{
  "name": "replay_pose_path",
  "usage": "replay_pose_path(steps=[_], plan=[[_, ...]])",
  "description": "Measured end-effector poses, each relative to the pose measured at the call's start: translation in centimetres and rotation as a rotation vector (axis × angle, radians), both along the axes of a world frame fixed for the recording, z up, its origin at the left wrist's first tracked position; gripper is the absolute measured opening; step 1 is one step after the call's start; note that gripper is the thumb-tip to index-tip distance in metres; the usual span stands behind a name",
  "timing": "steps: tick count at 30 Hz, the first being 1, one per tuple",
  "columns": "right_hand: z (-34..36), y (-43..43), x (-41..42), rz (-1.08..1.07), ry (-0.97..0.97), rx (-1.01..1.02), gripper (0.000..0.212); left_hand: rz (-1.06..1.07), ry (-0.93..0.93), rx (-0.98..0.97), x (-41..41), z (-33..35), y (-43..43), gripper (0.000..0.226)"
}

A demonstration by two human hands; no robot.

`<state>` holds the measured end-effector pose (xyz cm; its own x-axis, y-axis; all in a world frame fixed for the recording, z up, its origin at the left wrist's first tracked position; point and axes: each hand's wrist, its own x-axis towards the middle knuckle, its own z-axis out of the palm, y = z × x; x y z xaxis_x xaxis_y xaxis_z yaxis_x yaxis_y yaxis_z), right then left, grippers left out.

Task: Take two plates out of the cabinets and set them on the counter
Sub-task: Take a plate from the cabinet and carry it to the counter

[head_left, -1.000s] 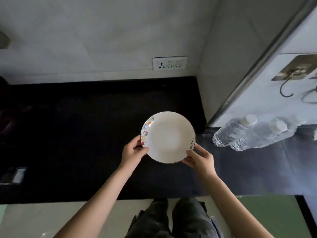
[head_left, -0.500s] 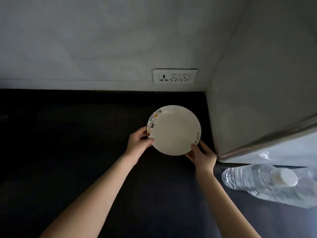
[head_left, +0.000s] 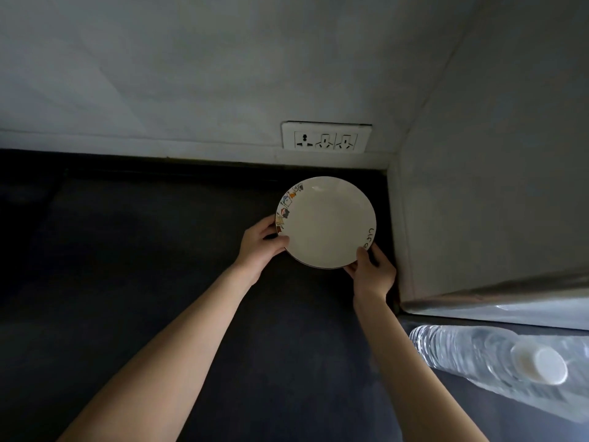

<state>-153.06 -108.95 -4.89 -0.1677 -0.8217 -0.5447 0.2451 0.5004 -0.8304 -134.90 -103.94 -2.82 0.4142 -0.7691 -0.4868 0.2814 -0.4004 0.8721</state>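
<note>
A white plate [head_left: 326,223] with small coloured pictures on its left rim and dark lettering on its right rim is at the back right corner of the dark counter [head_left: 143,266]. My left hand [head_left: 259,247] grips its left rim with the thumb on top. My right hand [head_left: 371,269] holds the lower right rim. I cannot tell whether the plate touches the counter. Only one plate is in view.
A white wall socket strip [head_left: 326,137] sits on the back wall just above the counter. A grey side panel [head_left: 494,186] rises right of the plate. Clear plastic water bottles [head_left: 497,362] with white caps lie at the lower right.
Both hands have carried the plate away from me toward the back right corner, near the wall. The camera has moved in closer over the counter.
</note>
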Motion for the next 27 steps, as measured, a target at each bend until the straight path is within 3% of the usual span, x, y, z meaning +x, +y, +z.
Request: replay_pose_path(steps=[12,19,23,27], plan=[[-0.5,-0.8,-0.2,0.077,0.029,0.026,0.033,-0.028,0.035,0.018,0.4,-0.5,-0.2,0.057],[2.5,3.0,-1.9,0.284,0.201,0.041,0.023,0.034,-0.172,0.118,-0.5,2.8,3.8,0.042],[6.6,7.8,-3.5,0.479,0.179,-0.036,0.017,0.007,-0.245,0.079,-2.4,7.3,11.2,0.028],[9.2,12.5,-4.9,0.817,0.087,-0.074,0.025,0.134,-0.213,0.122,-5.3,9.2,20.3,0.020]])
